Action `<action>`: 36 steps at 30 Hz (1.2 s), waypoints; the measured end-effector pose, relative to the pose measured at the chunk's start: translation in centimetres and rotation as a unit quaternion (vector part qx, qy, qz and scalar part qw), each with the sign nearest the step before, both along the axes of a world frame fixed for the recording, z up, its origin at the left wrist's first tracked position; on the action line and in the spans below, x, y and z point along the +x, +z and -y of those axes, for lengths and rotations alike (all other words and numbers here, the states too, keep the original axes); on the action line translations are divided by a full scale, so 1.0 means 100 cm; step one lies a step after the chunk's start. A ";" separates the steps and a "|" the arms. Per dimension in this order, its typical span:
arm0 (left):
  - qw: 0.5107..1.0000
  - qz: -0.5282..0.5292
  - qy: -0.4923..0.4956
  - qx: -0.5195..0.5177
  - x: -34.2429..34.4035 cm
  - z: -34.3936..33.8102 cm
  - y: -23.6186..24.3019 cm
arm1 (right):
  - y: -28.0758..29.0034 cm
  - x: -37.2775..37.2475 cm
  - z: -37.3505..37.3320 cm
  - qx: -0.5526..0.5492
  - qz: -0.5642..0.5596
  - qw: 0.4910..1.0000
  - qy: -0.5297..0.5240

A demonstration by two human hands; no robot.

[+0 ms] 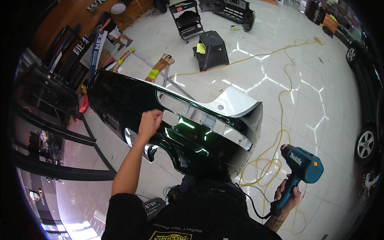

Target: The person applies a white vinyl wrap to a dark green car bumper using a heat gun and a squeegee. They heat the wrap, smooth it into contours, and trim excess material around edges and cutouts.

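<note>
A glossy dark green car bumper [200, 148] spans the middle, with a white section [236, 98] along its far side, long openings and a small cutout. My left hand [151, 122] is at the cutout's left edge, fingertips pinched; what they hold is too small to make out. My right hand [286, 196] grips the handle of a teal heat gun [304, 168] with a black cord, held to the right of the bumper, its nozzle angled up and left.
A padded stand [158, 70] stands behind the bumper. Beyond are a black bin [214, 48], rolling cart [186, 20] and another bumper [234, 14]. Another person [110, 26] stands at back left. Yellow hose [282, 116] winds over the floor. A dark car [364, 100] lines the right.
</note>
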State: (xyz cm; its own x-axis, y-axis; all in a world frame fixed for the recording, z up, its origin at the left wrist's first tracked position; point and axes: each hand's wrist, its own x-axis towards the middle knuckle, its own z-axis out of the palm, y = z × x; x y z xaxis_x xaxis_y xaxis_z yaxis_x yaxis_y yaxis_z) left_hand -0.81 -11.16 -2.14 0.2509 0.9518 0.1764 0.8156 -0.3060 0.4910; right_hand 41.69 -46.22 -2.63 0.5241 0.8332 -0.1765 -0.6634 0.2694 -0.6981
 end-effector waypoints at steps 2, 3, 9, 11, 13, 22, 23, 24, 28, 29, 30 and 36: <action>0.997 -0.070 0.014 -0.041 0.018 0.029 0.011 | -0.002 -0.001 0.001 -0.005 -0.001 1.000 -0.012; 0.997 -0.082 0.010 -0.012 0.018 0.035 0.007 | -0.002 -0.002 0.002 -0.009 -0.003 1.000 -0.017; 0.988 -0.151 -0.009 0.016 0.014 0.037 -0.001 | 0.002 -0.002 0.001 -0.019 -0.007 1.000 -0.023; 0.980 -0.200 -0.006 -0.001 0.016 0.034 0.006 | 0.004 -0.003 0.000 -0.018 -0.006 1.000 -0.022; 0.972 -0.233 -0.008 -0.015 0.017 0.033 0.012 | 0.005 -0.003 -0.001 -0.019 0.006 1.000 -0.016; 0.914 -0.389 -0.107 -0.045 0.016 0.024 0.044 | -0.008 -0.003 0.007 -0.021 0.006 1.000 -0.016; 0.900 -0.410 -0.137 -0.050 0.017 0.020 0.054 | -0.005 -0.005 0.006 -0.027 -0.015 0.999 -0.027; 0.885 -0.431 -0.167 -0.055 0.017 0.016 0.059 | -0.003 -0.008 0.005 -0.033 -0.037 0.998 -0.039; 0.972 -0.171 -0.155 0.037 0.002 -0.011 0.036 | 0.002 -0.008 0.002 -0.010 -0.030 0.999 -0.015; 0.985 -0.125 -0.118 0.011 0.005 -0.014 0.034 | 0.002 -0.008 0.002 -0.018 -0.022 0.999 -0.019; 0.993 -0.079 -0.081 -0.017 0.008 -0.018 0.032 | 0.001 -0.008 0.001 -0.025 -0.014 0.999 -0.022; 0.988 -0.127 -0.086 0.014 0.011 -0.038 0.016 | 0.001 -0.007 0.004 -0.032 0.007 0.999 -0.036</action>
State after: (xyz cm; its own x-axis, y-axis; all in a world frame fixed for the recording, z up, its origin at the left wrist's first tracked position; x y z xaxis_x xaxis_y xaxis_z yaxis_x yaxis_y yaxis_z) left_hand 0.25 -7.33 -0.56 0.4484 0.8867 0.1121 0.8460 -0.4616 0.2670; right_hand 41.02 -46.65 -2.52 0.5850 0.7804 -0.2209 -0.6338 0.2699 -0.7248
